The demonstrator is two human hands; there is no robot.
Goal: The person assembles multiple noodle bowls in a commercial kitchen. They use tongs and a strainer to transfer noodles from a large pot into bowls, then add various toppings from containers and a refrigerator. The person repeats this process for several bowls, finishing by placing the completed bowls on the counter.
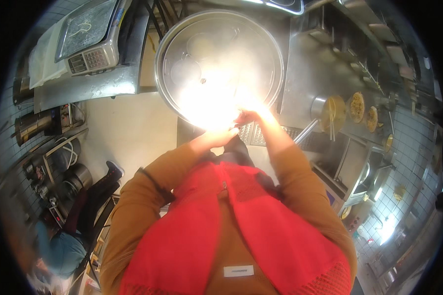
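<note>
In front of me stands a large round steel pot (pixel 158 70), with steam over it and two pale round shapes (pixel 201 46) inside on its far left side. A very bright glare fills the pot's near half. My left hand (pixel 219 137) is at the near rim, its fingers partly washed out. My right hand (pixel 250 114) is close beside it, to the right, also at the rim. The glare hides whatever may lie between my fingers, so I cannot tell if either hand holds something.
At the far left a digital scale (pixel 92 57) rests on a steel table (pixel 122 86). To the right a handled saucepan (pixel 321 107) with chopsticks (pixel 332 116) stands beside plates of food (pixel 357 107). A person in a blue top (pixel 64 254) is at the lower left.
</note>
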